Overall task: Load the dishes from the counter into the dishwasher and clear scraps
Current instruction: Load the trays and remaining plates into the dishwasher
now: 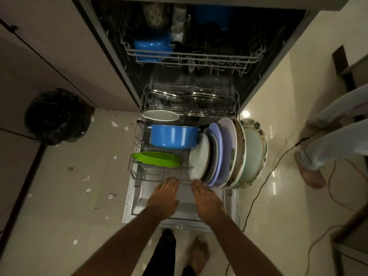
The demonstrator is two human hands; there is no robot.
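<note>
The dishwasher stands open with its lower rack (139,136) pulled out over the door (231,200). In the rack are a blue pot (173,136), a white bowl (161,115), a green dish (157,158) and several upright plates (229,154) on the right. Steel lids lie at the rack's back (191,96). My left hand (163,198) and my right hand (207,200) reach side by side, fingers straight, fingertips touching the rack's front rail. The upper rack (189,56) holds a blue bowl (152,49) and white cups.
A black rubbish bag (57,116) sits on the floor at the left, with paper scraps (87,190) scattered on the tiles. Another person's legs (326,144) stand at the right. A black cable (264,184) trails across the floor there. My own feet (199,251) are below the door.
</note>
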